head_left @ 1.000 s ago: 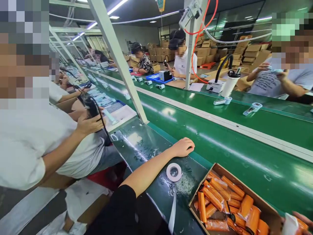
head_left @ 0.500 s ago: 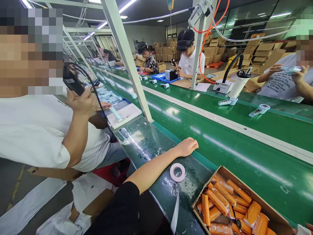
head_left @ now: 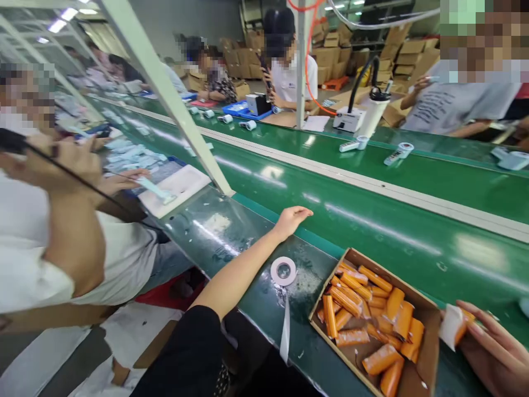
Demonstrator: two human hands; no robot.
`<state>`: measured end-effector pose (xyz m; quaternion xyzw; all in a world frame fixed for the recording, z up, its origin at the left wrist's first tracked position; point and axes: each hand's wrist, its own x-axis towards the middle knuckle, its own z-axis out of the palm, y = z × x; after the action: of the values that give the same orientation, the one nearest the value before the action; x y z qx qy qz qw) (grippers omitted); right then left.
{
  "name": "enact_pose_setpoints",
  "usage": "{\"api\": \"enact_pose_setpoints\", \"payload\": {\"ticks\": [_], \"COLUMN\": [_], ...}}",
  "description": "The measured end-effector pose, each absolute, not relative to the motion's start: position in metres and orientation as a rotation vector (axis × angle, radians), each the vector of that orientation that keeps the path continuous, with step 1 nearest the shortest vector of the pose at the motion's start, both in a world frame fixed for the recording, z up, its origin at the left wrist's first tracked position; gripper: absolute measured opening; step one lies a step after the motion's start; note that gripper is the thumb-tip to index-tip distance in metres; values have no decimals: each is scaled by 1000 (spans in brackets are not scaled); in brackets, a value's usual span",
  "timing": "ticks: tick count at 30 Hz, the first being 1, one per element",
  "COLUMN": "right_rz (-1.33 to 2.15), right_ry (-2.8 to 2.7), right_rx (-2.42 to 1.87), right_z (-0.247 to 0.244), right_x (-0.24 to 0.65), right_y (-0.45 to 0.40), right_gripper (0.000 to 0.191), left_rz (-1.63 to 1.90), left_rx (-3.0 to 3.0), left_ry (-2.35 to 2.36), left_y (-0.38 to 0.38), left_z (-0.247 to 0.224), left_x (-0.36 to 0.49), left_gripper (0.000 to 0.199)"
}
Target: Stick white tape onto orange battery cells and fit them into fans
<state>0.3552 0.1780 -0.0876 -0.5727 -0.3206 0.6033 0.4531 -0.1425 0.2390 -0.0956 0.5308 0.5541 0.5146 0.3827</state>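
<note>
My left hand (head_left: 291, 221) rests over the bench's edge beside the green conveyor belt (head_left: 351, 220), fingers drawn together with nothing visible in them. At the right edge, my right hand (head_left: 494, 344) grips an orange wrapped cylinder (head_left: 462, 330) with a white piece on its end. Between the hands stands an open cardboard box (head_left: 432, 353) holding several orange cylinders (head_left: 346, 300). A roll of white tape (head_left: 283, 271) lies on the bench near my left forearm, its loose strip hanging toward the front edge.
A slanted metal post (head_left: 165, 99) rises beyond the bench. A co-worker (head_left: 37, 231) sits close on the left, beside a white board (head_left: 188, 184). Light-blue devices (head_left: 399, 154) lie across the belt, where more people sit.
The view has swung right and down. My right hand has come into view with the orange cylinder. My left hand's fingers are now stretched out more.
</note>
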Motion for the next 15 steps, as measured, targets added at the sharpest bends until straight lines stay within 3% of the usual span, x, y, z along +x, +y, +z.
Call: {"api": "enact_pose_setpoints", "payload": {"ticks": [3, 15], "right_rz": [1508, 1498], "right_ry": [-677, -756], "right_rx": [-1467, -1431], "right_z": [-84, -78], "right_x": [350, 345], "right_y": [176, 173], "right_gripper": [60, 52], "left_rz": [1346, 1308], "left_rx": [1230, 1167], "left_ry": [1347, 1343], "left_y": [242, 233], "left_z": [-97, -83], "left_x": [-144, -136], "left_gripper": [45, 32]}}
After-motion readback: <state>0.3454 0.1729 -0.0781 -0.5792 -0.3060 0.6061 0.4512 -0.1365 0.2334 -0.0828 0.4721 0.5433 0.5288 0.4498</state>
